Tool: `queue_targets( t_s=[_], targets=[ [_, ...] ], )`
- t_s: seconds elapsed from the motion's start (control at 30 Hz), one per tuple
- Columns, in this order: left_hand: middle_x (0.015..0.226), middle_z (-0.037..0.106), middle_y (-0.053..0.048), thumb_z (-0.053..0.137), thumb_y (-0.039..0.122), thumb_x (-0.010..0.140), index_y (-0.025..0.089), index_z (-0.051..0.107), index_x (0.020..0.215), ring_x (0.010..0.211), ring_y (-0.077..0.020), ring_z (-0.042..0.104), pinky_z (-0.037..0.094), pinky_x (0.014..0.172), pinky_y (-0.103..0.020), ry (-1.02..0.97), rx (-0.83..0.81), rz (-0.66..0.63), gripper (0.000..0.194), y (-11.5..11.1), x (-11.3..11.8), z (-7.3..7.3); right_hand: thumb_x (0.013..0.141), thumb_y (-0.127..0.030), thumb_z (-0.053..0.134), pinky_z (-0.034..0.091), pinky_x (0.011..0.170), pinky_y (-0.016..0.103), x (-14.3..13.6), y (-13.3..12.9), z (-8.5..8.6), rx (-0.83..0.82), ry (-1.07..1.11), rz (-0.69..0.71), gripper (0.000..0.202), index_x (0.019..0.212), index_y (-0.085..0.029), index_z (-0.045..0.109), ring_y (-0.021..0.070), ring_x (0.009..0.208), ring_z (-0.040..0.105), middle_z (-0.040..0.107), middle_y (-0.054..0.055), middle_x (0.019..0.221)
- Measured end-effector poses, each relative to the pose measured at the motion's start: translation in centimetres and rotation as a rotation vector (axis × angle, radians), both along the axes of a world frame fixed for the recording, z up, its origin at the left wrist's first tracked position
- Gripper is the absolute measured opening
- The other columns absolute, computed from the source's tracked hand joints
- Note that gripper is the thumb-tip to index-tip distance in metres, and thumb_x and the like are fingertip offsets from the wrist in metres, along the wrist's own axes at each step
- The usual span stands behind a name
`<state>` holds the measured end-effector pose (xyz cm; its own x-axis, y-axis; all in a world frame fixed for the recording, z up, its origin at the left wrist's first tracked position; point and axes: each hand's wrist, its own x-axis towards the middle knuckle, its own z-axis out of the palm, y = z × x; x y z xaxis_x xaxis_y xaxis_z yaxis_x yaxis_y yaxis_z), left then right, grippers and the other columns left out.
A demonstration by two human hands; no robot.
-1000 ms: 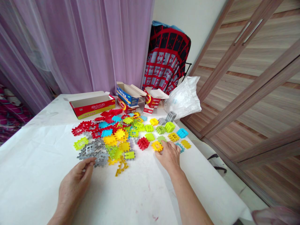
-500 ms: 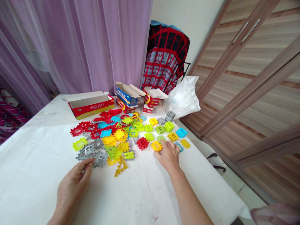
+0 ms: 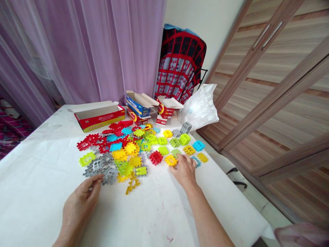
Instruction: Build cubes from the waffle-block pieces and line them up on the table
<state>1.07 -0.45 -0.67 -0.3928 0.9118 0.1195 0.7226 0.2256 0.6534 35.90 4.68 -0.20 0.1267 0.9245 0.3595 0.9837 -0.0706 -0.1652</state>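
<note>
Flat toothed plastic pieces in red, yellow, green, blue and grey lie heaped on the white-covered table [image 3: 144, 212]. My left hand [image 3: 83, 199] is at the near left edge of the heap, its fingertips pinched at a grey piece [image 3: 110, 175]; whether it grips the piece is hard to make out. On the right, my right hand [image 3: 184, 170] rests with bent, slightly spread fingers beside a yellow piece [image 3: 171, 160], thumb and fingertips near its edge. A red block [image 3: 156, 157] sits left of that piece. Close behind the right fingertips lies a green piece [image 3: 175, 152].
Along the back stand a long red open box [image 3: 100, 118], a blue box [image 3: 138, 104] on a red one, and a smaller red box [image 3: 166, 108]. A white plastic bag [image 3: 200, 108] is at the back right. Blue [image 3: 198, 145] and yellow blocks lie near the right edge.
</note>
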Motion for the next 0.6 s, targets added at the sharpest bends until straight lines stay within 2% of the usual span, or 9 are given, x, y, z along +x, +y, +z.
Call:
queue_targets(
  t_s=[0.2, 0.33, 0.43, 0.6],
  targets=[
    [0.095, 0.079, 0.001, 0.043, 0.051, 0.075, 0.03, 0.071, 0.096, 0.084, -0.0203, 0.073, 0.053, 0.065, -0.025, 0.008, -0.057, -0.005, 0.041, 0.02, -0.34, -0.72, 0.074, -0.03, 0.063, 0.023, 0.103, 0.045, 0.01, -0.02, -0.04, -0.024, -0.018, 0.007, 0.045, 0.118, -0.02, 0.06, 0.0294, 0.119, 0.048, 0.072, 0.01, 0.105],
    [0.097, 0.078, 0.001, 0.043, 0.052, 0.074, 0.03, 0.071, 0.095, 0.089, -0.0206, 0.073, 0.053, 0.069, -0.025, 0.008, -0.036, -0.017, 0.042, 0.1, -0.44, -0.99, 0.074, -0.03, 0.063, 0.024, 0.102, 0.044, 0.08, 0.01, -0.29, -0.008, -0.02, 0.02, 0.043, 0.116, -0.02, 0.061, 0.0291, 0.119, 0.048, 0.072, 0.01, 0.104],
    [0.091, 0.079, 0.001, 0.044, 0.052, 0.074, 0.029, 0.071, 0.094, 0.083, -0.0197, 0.073, 0.053, 0.066, -0.024, 0.008, -0.011, -0.013, 0.041, 0.08, -0.47, -1.03, 0.073, -0.028, 0.064, 0.023, 0.104, 0.044, 0.12, 0.01, -0.07, 0.045, 0.004, 0.03, 0.043, 0.115, -0.021, 0.06, 0.0285, 0.118, 0.049, 0.073, 0.009, 0.102],
    [0.087, 0.079, 0.002, 0.048, 0.047, 0.074, 0.029, 0.071, 0.091, 0.076, -0.0178, 0.073, 0.053, 0.063, -0.021, -0.007, 0.031, -0.038, 0.034, -0.02, -0.46, -0.83, 0.071, -0.029, 0.067, 0.026, 0.103, 0.044, 0.4, 0.01, 0.49, 0.12, 0.069, 0.01, 0.047, 0.117, -0.02, 0.059, 0.0284, 0.117, 0.05, 0.07, 0.01, 0.11]
  ],
)
